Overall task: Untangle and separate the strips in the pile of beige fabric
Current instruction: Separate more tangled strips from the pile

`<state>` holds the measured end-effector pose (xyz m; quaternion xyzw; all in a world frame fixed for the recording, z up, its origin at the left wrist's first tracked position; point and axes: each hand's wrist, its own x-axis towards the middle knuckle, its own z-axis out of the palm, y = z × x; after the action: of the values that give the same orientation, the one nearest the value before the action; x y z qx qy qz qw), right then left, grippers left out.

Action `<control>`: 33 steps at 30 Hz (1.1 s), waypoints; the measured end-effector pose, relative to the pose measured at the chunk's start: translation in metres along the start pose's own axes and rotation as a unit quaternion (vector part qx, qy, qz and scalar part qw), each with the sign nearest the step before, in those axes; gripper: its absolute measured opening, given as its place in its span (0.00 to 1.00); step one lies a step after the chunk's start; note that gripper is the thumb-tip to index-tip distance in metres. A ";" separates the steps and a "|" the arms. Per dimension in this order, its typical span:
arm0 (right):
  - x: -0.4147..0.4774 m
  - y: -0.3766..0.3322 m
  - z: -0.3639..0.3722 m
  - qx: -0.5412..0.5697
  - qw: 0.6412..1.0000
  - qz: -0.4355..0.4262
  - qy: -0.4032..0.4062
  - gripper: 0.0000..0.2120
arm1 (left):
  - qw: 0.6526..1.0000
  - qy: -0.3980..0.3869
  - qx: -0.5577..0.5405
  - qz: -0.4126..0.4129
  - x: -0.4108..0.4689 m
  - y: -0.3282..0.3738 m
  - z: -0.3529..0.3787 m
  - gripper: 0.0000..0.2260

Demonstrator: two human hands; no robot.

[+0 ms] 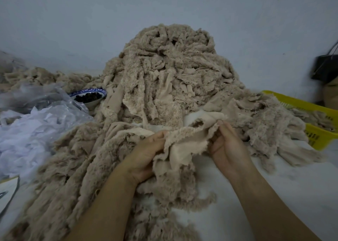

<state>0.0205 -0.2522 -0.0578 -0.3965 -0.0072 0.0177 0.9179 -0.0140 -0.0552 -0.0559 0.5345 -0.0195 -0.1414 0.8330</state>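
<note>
Fingers (158,137) of the left hand (146,154) curled around a bunched end of one beige strip (182,145), thumb side up, grip closed on cloth. Right hand (226,149) has its fingertips pinched narrow on the strip's far-right edge, palm turned left. The strip spans the gap between the two hands, fleecy face and smooth backing both showing. Long axis of the held part runs left-right, rising slightly toward the right; the loose remainder hangs toward the near side between the forearms. The pile of beige fabric (173,72) sits directly far of the hands, heaped against the wall (164,6), its skirt spreading right, just beside the right fingertips. Cannot tell whether the held strip is tied into that skirt. Judgement: the right hand is the nearer one to any remaining snag, so freeing should mean drawing the strip toward the near side, away from the pile, along its length. Further strips (73,167) lie lengthwise at near left, possibly already sorted. Outward from there: clear plastic bags (36,112) at left, a blue-rimmed bowl (89,95) of dark contents at far left touching the fabric, and a yellow basket (318,136) at right holding more beige cloth, all on a white table surface (283,186).
</note>
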 end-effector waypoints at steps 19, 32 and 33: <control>-0.016 0.013 0.011 -0.130 0.984 0.028 -0.121 0.17 | 0.999 0.024 -0.008 0.022 0.002 -0.004 0.016 0.16; -0.018 0.016 0.004 -0.302 0.947 0.007 -0.110 0.26 | 0.991 0.002 -0.125 0.052 0.006 -0.006 0.009 0.12; -0.020 0.020 0.006 -0.314 0.940 0.002 -0.135 0.27 | 0.992 0.006 -0.115 0.057 0.006 -0.006 0.009 0.11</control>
<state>0.0001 -0.2346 -0.0685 -0.6585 -0.1351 0.0699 0.7371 -0.0110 -0.0671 -0.0578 0.4344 -0.0287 -0.0915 0.8956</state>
